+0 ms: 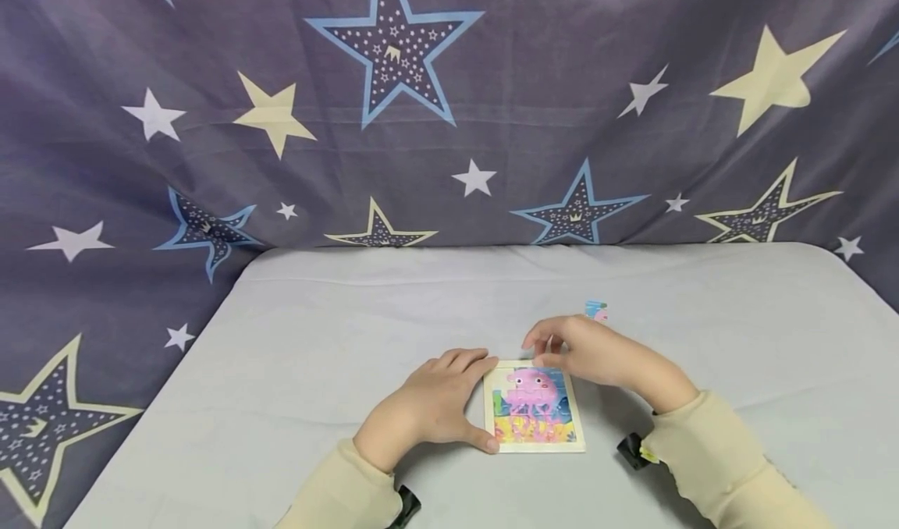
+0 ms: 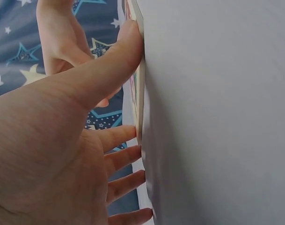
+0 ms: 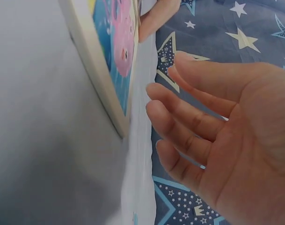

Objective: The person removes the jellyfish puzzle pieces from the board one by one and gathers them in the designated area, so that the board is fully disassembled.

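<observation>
A small jigsaw puzzle in a pale frame lies on the table and shows a pink jellyfish against blue water. Bare pale backing shows at its upper left. My left hand spans the frame's left side, thumb at the near corner and index fingertip at the far one. In the left wrist view, that thumb lies against the frame's edge, other fingers spread. Over the puzzle's far right corner hovers my right hand, fingers loosely bent. Nothing shows between its fingers in the right wrist view.
A loose puzzle piece, blue and pink, lies beyond my right hand, partly hidden by it. The table has a light grey cloth. A dark star-patterned curtain hangs along its back and sides.
</observation>
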### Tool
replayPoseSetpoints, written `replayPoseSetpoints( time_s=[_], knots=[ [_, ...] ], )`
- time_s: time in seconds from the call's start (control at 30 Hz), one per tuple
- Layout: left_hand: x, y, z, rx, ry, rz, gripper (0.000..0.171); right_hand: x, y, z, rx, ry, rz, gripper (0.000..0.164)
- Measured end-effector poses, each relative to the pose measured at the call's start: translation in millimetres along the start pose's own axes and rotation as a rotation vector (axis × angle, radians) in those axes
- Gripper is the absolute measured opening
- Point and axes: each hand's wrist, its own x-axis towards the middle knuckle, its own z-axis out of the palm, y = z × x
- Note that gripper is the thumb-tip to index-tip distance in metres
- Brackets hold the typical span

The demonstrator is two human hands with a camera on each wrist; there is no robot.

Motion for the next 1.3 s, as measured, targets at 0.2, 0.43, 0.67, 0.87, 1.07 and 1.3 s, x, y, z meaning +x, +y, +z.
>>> replayPoseSetpoints(
  time_s=[0.2, 0.43, 0.67, 0.87, 1.07, 1.3],
  knots=[
    [-0.5, -0.1, -0.2, -0.006, 0.003, 0.001, 0.108, 1, -2, 5, -0.042, -0.022, -0.026, 0.016],
    [0.8, -0.3, 0.5, 0.013, -0.005, -0.003, 0.107, 0, -6, 11, -0.064, -0.039, -0.026, 0.018],
    [1.7, -0.7, 2.5, 0.023, -0.003, -0.011, 0.106, 1, -7, 14, -0.105, -0.046, -0.042, 0.019],
    [1.4, -0.2, 1.8, 0.021, -0.003, -0.01, 0.106, 1, -7, 16, -0.108, -0.056, -0.069, 0.019],
    [0.5, 0.4, 0.9, 0.015, 0.002, -0.005, 0.106, 1, -8, 19, -0.12, -0.064, -0.08, 0.021],
    [-0.3, 0.2, 0.5, 0.016, 0.001, -0.004, 0.106, 3, -7, 22, -0.124, -0.064, -0.086, 0.02]
  ],
)
